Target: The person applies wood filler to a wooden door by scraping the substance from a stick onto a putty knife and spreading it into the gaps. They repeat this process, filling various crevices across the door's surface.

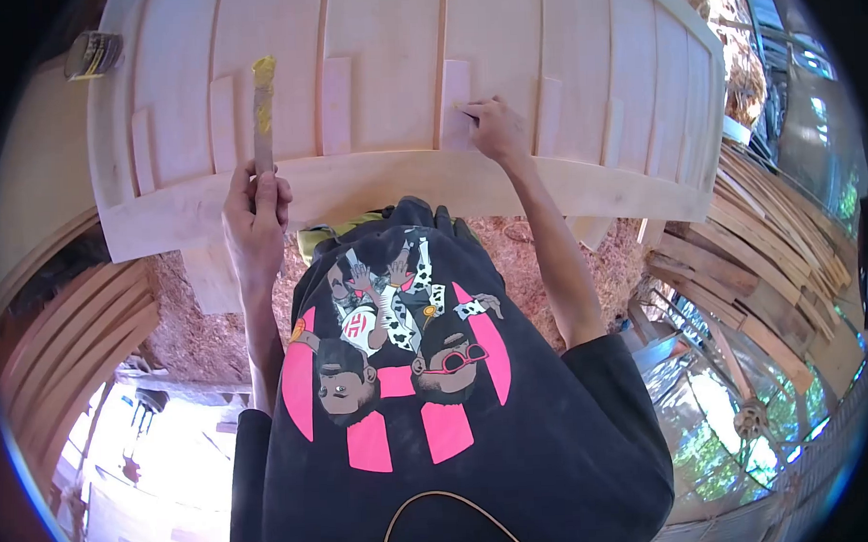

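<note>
A pale wooden panel (388, 43) with raised strips and grooves lies in front of me. My left hand (257, 205) is wrapped round the lower end of a flat stick (264, 124), whose upper part is coated in yellow paste. My right hand (496, 127) rests at a short wooden strip (455, 103) on the panel, its index finger extended to the left and the other fingers curled. A small yellowish spot shows at that fingertip. Whether the fingers grip anything is too small to tell.
An open can (93, 55) with a stained label stands at the panel's upper left corner. Stacked boards (759, 260) lie at the right, and curved boards (82, 331) at the left. Reddish shavings (193, 342) cover the ground below the panel.
</note>
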Tool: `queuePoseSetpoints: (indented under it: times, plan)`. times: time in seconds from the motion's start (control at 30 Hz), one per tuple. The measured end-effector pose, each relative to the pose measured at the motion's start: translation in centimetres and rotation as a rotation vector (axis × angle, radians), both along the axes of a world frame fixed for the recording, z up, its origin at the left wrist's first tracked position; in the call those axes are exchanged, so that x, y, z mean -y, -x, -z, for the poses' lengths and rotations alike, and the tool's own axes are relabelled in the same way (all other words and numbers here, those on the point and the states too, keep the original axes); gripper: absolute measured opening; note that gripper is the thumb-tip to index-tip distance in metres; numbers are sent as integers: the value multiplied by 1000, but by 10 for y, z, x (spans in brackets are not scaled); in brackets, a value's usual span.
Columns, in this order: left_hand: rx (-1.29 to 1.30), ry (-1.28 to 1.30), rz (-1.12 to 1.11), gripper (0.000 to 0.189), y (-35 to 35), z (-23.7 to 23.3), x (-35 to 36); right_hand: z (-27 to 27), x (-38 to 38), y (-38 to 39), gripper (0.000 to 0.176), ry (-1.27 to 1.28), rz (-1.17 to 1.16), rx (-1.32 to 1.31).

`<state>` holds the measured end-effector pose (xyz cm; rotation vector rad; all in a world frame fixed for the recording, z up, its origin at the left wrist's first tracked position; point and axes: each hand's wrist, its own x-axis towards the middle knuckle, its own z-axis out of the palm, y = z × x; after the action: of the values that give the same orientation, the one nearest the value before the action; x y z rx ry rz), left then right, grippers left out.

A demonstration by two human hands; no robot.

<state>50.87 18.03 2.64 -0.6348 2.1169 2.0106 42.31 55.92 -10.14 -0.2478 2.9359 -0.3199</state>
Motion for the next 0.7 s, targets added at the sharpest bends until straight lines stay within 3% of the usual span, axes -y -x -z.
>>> queuePoseSetpoints:
  times: [0.1,0.17,0.4,0.47,0.7]
  plan:
    - [0,-9,-8,20,-3,2,1,-14,2,4,35,-21,7,122]
    - [15,-1,-6,20,-5,4,1,-3,4,-6,32,51,-21,-83]
    - [14,48,-8,19,-3,4,7,-18,1,4,26,-15,-70,-9]
    - [12,55,-16,19,-3,1,5,-22,2,13,30,-26,15,31]
    - [4,46,-49,20,-9,2,4,-7,4,11,37,-16,-28,108]
